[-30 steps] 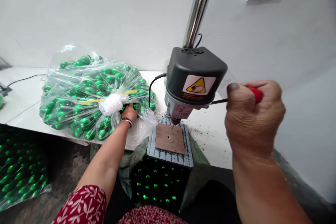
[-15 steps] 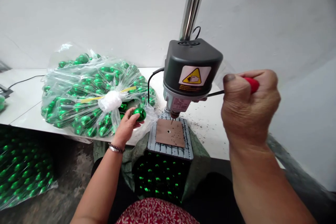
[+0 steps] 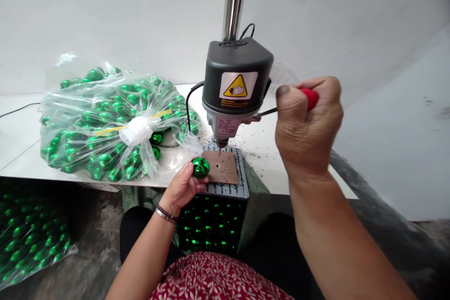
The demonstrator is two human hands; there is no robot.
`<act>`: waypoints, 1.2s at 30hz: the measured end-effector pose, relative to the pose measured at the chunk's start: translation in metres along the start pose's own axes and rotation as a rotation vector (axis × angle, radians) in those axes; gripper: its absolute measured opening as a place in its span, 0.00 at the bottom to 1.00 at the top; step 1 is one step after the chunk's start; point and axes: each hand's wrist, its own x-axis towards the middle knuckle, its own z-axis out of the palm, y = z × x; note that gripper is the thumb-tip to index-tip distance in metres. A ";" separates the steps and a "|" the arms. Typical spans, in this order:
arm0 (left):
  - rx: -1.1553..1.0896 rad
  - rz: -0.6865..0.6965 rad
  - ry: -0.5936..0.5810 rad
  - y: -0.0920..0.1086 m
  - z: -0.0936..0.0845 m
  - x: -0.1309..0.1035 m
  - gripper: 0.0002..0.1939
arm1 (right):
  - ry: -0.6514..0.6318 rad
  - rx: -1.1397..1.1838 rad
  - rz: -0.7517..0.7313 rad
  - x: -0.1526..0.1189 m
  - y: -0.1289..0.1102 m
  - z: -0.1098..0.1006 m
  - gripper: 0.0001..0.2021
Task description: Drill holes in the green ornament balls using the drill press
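A shiny green ball is held in my left hand, at the left edge of a brown square board. That board has a small hole and lies on the grey ridged base of a drill press. The thin drill bit hangs above the board, near the hole. My right hand is closed round the red knob of the press lever, to the right of the motor housing.
A clear plastic bag full of green balls lies on the white table, left of the press. Another bag of green balls is at the lower left. More green balls show below the base. Dark shavings are scattered round it.
My left hand has carried the green ball right, from beside the bag to the brown board's edge. My right hand still grips the knob. The whole view has shifted.
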 end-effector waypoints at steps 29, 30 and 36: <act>1.326 0.615 0.171 -0.008 0.012 0.046 0.27 | -0.002 -0.087 -0.082 -0.004 0.005 -0.002 0.12; 1.335 0.621 0.154 -0.008 0.012 0.046 0.27 | -0.006 -0.072 -0.085 -0.004 0.007 -0.002 0.12; 1.335 0.679 0.046 -0.010 0.010 0.050 0.28 | -0.084 0.041 -0.172 -0.004 0.021 -0.001 0.14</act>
